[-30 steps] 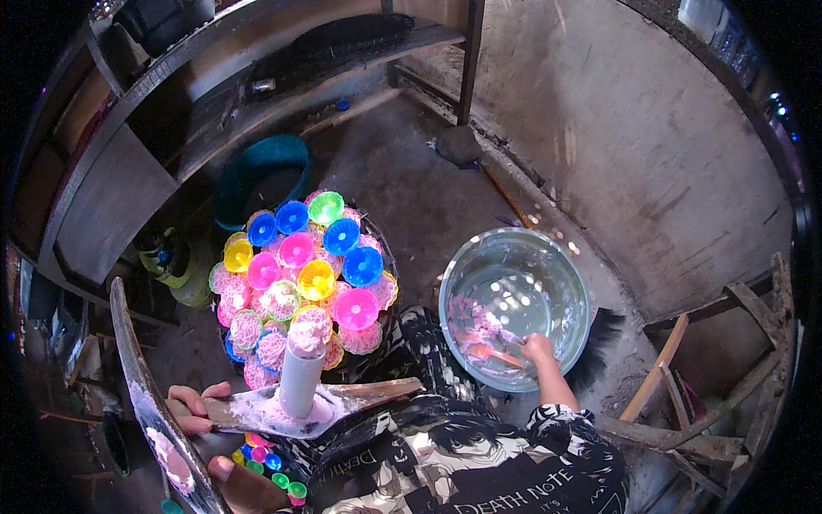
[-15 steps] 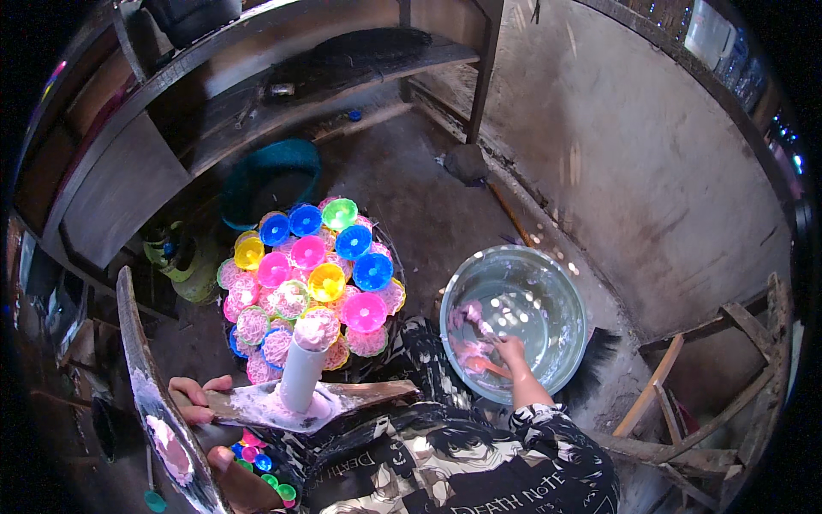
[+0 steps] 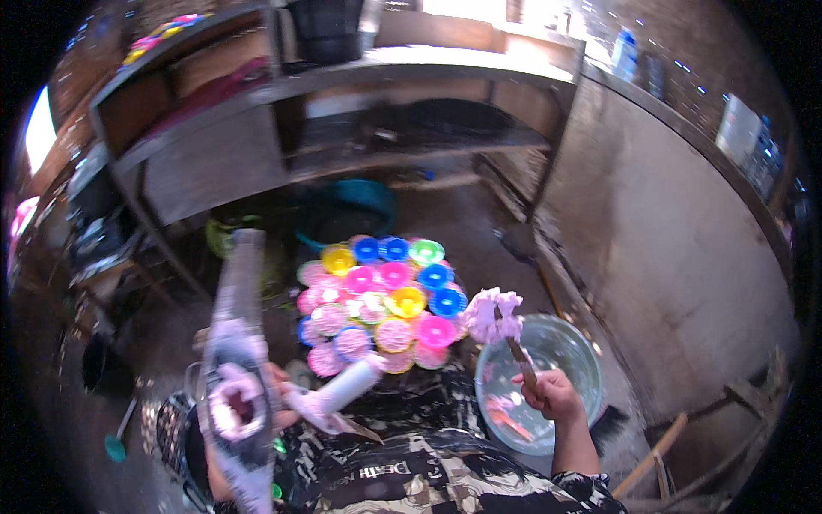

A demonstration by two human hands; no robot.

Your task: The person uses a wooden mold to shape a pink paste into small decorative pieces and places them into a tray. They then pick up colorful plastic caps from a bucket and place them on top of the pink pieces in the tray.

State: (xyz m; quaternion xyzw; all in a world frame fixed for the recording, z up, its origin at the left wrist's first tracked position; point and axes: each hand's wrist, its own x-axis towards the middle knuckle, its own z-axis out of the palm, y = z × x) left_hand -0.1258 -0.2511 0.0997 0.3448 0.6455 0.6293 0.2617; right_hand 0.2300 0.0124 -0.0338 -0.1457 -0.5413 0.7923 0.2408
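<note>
My left hand [image 3: 278, 398] is closed around a hand press made of two wooden boards. One board [image 3: 244, 300] stands tilted up, with a pink-smeared round hole in it. The other carries a white tube [image 3: 349, 385] with pink dough at its end. Raised over the basin's far left rim, my right hand [image 3: 552, 394] grips a wooden spatula [image 3: 521, 361]. A thick lump of pink dough [image 3: 494, 315] clings to its upper end. The grey-green plastic basin [image 3: 591, 347] holds some pink dough remains and an orange utensil [image 3: 512, 421].
In front of me sit several coloured plastic cups [image 3: 407, 301], many with pink strands of dough on them. Behind them lies a teal tub [image 3: 377, 201]. Wooden shelving [image 3: 214, 176] runs along the back. A wooden frame [image 3: 659, 454] stands at the lower right.
My right hand has risen out of the basin, bringing the spatula up with dough on it. The press has tilted, its tube now leaning right. The view has shifted upward and left.
</note>
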